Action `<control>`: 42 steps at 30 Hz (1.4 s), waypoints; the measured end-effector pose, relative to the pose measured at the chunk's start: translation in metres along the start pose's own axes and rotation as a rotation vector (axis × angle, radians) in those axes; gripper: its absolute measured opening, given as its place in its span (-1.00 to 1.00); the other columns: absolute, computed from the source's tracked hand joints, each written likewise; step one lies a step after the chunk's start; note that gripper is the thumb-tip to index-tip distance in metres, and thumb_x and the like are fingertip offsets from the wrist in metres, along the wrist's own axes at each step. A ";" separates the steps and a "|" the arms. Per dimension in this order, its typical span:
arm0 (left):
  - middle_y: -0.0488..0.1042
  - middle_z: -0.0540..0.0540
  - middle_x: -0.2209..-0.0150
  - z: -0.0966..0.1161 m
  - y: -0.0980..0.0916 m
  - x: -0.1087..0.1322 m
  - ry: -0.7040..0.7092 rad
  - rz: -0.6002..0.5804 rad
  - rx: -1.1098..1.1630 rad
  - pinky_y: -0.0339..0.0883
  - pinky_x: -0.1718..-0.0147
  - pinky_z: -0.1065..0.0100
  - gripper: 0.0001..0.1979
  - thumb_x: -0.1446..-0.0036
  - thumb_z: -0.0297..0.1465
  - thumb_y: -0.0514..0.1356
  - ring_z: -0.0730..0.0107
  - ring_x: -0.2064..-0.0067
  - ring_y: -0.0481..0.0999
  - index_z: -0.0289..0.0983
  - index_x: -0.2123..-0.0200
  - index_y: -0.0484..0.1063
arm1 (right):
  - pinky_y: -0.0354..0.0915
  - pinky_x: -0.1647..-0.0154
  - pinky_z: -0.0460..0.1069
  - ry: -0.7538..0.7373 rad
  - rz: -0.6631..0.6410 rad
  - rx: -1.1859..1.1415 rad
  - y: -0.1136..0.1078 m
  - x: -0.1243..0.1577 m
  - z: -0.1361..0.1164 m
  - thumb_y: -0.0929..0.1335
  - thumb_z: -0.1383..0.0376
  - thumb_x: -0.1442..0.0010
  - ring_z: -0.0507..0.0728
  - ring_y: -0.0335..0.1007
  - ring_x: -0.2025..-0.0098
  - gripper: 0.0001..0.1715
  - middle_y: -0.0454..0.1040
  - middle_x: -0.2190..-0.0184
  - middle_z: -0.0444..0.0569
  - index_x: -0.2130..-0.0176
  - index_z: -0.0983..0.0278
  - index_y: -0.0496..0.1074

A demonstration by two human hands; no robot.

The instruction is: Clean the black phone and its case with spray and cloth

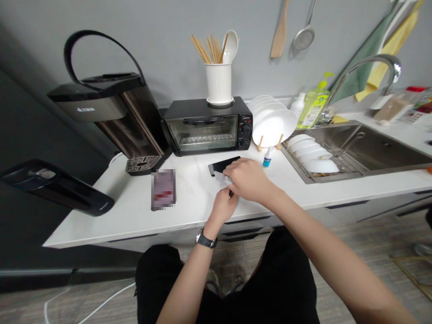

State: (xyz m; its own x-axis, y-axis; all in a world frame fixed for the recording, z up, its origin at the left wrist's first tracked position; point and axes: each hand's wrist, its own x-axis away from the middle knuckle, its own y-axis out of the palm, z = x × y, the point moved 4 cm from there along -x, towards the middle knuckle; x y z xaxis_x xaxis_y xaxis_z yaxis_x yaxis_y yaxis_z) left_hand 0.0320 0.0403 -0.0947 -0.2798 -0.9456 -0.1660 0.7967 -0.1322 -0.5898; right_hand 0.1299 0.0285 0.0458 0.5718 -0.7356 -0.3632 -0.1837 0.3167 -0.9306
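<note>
My right hand (249, 179) is closed, fingers bent down, with a pale thin sheet (222, 178) at its fingertips; whether this is a wipe or film I cannot tell. Just behind lies a flat black object (225, 165), like a phone, partly covered by the hand and sheet. My left hand (224, 204), with a watch on the wrist, is closed at the counter's front edge, touching or nearly touching the right. A bit of something dark shows at its fingertips. A small white bottle with a blue label (267, 157) stands upright right of my right hand.
A blurred-out flat item (164, 189) and a dark cylindrical appliance (57, 186) lie to the left, before a tall dispenser (131, 112). Behind are a toaster oven (207, 130) and racked plates (273, 128). At right, a sink (371, 144) holds a bowl rack.
</note>
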 end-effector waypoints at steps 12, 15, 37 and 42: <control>0.59 -0.15 0.39 0.005 0.001 0.000 0.010 0.003 -0.030 0.19 0.34 0.34 -0.82 -0.16 -0.54 0.14 0.23 0.33 0.51 -0.28 0.46 0.47 | 0.17 0.02 0.20 0.222 0.713 -0.219 0.042 0.030 0.007 0.27 0.27 -0.18 0.30 0.34 0.16 -0.78 0.49 0.26 0.04 0.17 0.17 0.44; 0.59 -0.12 0.37 0.002 0.000 -0.002 0.001 0.019 0.001 0.21 0.35 0.37 -0.82 -0.25 -0.46 0.13 0.25 0.33 0.52 -0.28 0.39 0.49 | 0.21 0.03 0.17 0.276 0.574 -0.216 0.029 0.016 0.011 0.29 0.26 -0.17 0.29 0.36 0.18 -0.88 0.49 0.31 0.01 0.27 0.17 0.42; 0.58 -0.11 0.44 0.000 -0.003 -0.003 -0.017 0.031 0.131 0.33 0.31 0.33 -0.78 -0.27 -0.35 0.17 0.22 0.33 0.55 -0.30 0.40 0.52 | 0.28 -0.10 0.18 0.075 0.309 -0.185 0.024 0.011 0.021 0.22 0.31 -0.26 0.31 0.44 0.04 -0.61 0.56 0.10 0.10 -0.02 0.28 0.47; 0.53 -0.10 0.49 0.001 -0.002 -0.002 -0.049 0.039 0.103 0.30 0.35 0.35 -0.73 -0.30 -0.30 0.19 0.23 0.36 0.54 -0.28 0.45 0.48 | 0.30 0.04 0.13 0.284 0.310 -0.141 0.013 0.010 0.025 0.16 0.23 -0.43 0.28 0.44 0.17 -0.62 0.55 0.27 0.10 0.19 0.27 0.50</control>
State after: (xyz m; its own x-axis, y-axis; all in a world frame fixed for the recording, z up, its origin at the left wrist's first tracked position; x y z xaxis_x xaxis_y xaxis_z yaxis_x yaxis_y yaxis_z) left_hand 0.0316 0.0427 -0.0925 -0.2229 -0.9637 -0.1469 0.8578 -0.1223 -0.4993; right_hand 0.1534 0.0407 0.0313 0.2333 -0.7601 -0.6064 -0.4302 0.4786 -0.7654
